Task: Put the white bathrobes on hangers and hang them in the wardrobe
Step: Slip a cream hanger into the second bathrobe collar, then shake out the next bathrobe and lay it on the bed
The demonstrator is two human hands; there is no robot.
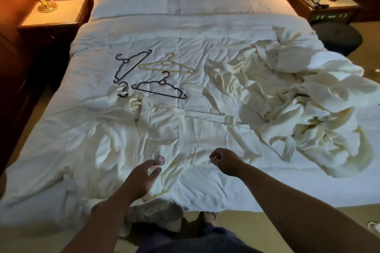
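From where I stand, the job looks barely past its opening stage. On the left half of the bed (195, 33) three hangers lie loose on the duvet: a dark hanger (132, 66), a cream hanger (167, 63) and a second dark hanger (161, 82) just below them. Just near of those, a dark hook (123, 92) and a cream hook (138, 95) poke out of folded white cloth, so I judge that two bathrobes already have hangers in them. They belong to the flat bathrobes (127, 137) spread across the near left of the bed. No wardrobe is in sight and nothing hangs anywhere, so all the hanging is left to do.

The left hand (144, 176) hovers low over that flat cloth, its fingers loosely bent and holding nothing, the fingertips just beside a small dark emblem (160, 160) on the fabric. The right hand (224, 160) is raised near it, over the same spread of cloth, curled into a loose fist with nothing visible inside.

Well apart from both hands, on the right side, lies a rumpled heap of bathrobes (298, 98) with belts trailing, with no hanger that I can see in it.
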